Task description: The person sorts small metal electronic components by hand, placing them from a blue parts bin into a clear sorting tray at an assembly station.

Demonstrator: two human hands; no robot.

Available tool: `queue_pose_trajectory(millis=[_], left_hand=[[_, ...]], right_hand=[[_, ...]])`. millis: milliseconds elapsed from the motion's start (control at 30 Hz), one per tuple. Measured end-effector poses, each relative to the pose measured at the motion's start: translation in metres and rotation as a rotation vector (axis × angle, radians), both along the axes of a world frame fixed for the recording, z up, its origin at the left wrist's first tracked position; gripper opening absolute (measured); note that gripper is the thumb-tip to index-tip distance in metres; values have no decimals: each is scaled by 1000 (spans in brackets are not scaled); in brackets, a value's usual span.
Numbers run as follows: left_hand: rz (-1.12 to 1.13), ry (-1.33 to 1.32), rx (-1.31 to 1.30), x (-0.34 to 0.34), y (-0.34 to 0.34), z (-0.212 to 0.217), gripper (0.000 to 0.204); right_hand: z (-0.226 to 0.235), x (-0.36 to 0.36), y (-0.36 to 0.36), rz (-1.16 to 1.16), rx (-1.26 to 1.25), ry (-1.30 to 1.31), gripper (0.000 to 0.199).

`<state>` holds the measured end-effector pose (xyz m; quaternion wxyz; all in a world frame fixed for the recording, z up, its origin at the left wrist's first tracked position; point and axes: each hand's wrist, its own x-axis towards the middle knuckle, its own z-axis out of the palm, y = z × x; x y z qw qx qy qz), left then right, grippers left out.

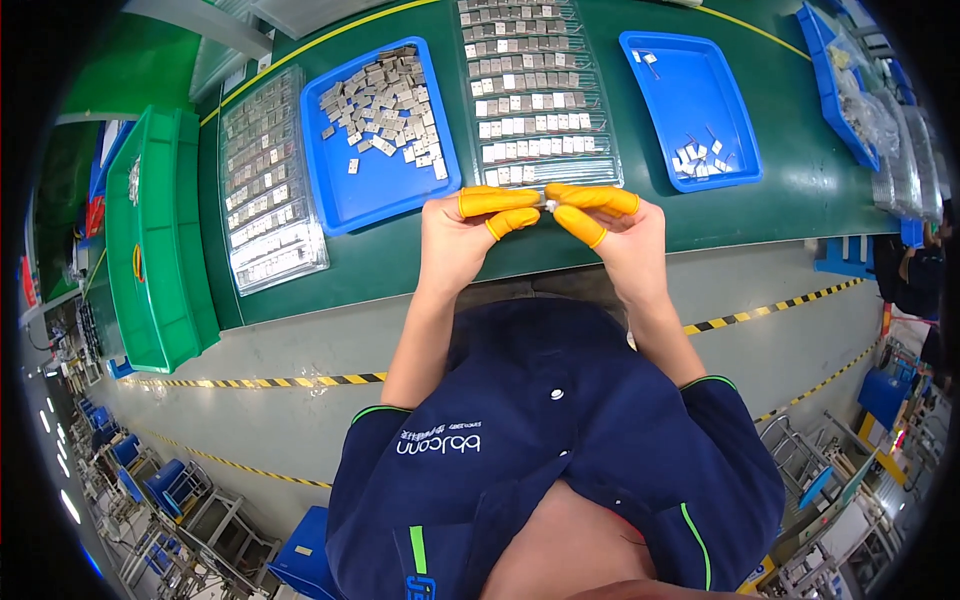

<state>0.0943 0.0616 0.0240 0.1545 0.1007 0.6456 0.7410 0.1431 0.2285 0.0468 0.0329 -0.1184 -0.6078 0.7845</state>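
Both hands are raised together over the near edge of the dark green counter [780, 180], and a tiny pale metal part [549, 204] is pinched between them: the left hand [470, 228] and the right hand [620, 235] each grip it with fingertips sheathed in orange rubber finger cots [500, 200]. The part is barely visible between the tips, so its exact shape cannot be told. With so small a piece held only by covered fingertips, a slip is judged likely, and it could drop to the grey floor [300, 340] below the edge. Just beyond lies a clear plastic tray of ranked grey parts [530, 100]; a careless reach could disturb its rows. Left of it, a blue plastic tray heaped with loose grey parts [380, 130] sits close by, where a stray piece could be lost.
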Motion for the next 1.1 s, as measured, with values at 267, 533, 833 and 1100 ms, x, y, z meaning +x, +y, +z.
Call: queue_pose_trajectory(millis=[267,533,833,1100], left_hand=[[-225,27,7,4,-24,0,18],[-159,114,13,5,-24,-5,17],[-31,935,-968,5,3,-7,32],[-62,850,-1013,15,4,-24,43]], right_hand=[[10,5,6,399,-105,-233,14],[-6,1,-11,240,304,114,14],[-38,-23,3,-133,1247,505,17],[-58,-24,-2,-164,1305,575,17]])
